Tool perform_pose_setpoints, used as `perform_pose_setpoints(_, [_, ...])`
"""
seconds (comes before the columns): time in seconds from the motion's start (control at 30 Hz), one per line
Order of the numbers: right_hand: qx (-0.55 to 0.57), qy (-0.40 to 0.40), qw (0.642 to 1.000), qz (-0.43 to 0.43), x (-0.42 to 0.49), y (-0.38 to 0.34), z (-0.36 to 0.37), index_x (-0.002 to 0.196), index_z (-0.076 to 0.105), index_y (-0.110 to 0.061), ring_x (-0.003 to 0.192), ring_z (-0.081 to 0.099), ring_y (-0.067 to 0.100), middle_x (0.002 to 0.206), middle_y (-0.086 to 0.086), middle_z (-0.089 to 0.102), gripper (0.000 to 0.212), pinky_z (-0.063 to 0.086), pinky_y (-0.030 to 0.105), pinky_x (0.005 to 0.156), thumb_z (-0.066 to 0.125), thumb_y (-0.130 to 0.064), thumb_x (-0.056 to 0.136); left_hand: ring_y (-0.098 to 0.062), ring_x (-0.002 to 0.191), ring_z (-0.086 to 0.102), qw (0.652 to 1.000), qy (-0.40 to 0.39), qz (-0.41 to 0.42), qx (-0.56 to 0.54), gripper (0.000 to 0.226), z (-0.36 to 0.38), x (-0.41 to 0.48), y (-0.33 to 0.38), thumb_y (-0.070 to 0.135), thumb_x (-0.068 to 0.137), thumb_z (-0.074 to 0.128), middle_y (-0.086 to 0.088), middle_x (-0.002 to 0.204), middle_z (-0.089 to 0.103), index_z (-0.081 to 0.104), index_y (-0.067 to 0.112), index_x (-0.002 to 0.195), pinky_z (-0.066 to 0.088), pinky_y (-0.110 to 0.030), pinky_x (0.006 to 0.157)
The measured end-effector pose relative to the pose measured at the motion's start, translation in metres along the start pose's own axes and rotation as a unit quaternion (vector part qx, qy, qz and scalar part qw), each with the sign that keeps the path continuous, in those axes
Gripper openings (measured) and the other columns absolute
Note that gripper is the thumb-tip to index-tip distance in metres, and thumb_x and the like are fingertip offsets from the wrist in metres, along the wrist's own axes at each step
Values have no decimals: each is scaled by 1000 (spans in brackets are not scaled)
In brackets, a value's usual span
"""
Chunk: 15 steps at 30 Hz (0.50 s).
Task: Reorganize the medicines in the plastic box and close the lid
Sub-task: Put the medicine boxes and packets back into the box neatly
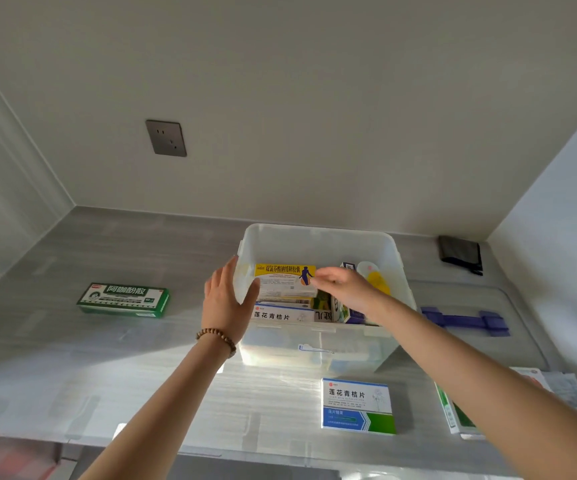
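Clearly the sorting step is in hand: the plastic box [321, 244] stands open on the grey worktop [107, 244], toward its back, and several medicine packs already stand on edge inside. The right hand [344, 289] reaches in from above, its fingertips pinching the end of a yellow-topped pack [285, 277] that lies across the others. The left hand [226, 299] is spread wide, palm against the outside of the box's left wall, holding nothing and seemingly steadying it. Three packs remain outside: a green pack [124, 299] well to the left, a blue and green pack [358, 405] in front, and another partly hidden under the right forearm. The clear lid [488, 299] lies flat beside the box on the right. Next, I judge, the yellow-topped pack needs settling into a gap before the loose packs are fetched.
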State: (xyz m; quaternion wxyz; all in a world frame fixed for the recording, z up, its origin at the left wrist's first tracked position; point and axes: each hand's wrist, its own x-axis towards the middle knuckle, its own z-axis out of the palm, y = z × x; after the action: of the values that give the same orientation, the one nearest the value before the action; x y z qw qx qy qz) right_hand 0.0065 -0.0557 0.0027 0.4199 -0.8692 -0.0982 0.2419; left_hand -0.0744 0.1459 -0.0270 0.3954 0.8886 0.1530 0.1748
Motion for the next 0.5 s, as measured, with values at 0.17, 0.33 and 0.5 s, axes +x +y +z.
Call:
perform_pose_setpoints(0.17, [26,73,990,-118,-76,24,-25,125,54,-28,117,50,3,125,-12,54,38,38,19,98,61,-31,88,-12,117,45,987,44,152,1,44,7,-49,27,42,87,45,2,124,56,52,18,123,37,-27,99])
perform_pose_setpoints(0.33, [-31,131,976,-173,-144,79,-28,121,54,-33,118,48,-7,127,-21,53,38,36,14,99,64,-30,85,-6,107,50,975,8,221,-7,29,37,-109,35,35,88,47,6,110,62,58,22,112,40,-19,94])
perform_pose_setpoints(0.5, [-76,123,983,-114,-162,144,-2,128,50,-28,121,45,-6,131,-19,48,46,36,18,104,65,-33,85,-10,111,52,981,-87,158,71,44,76,-142,11,50,86,36,10,116,60,55,26,117,46,-28,95])
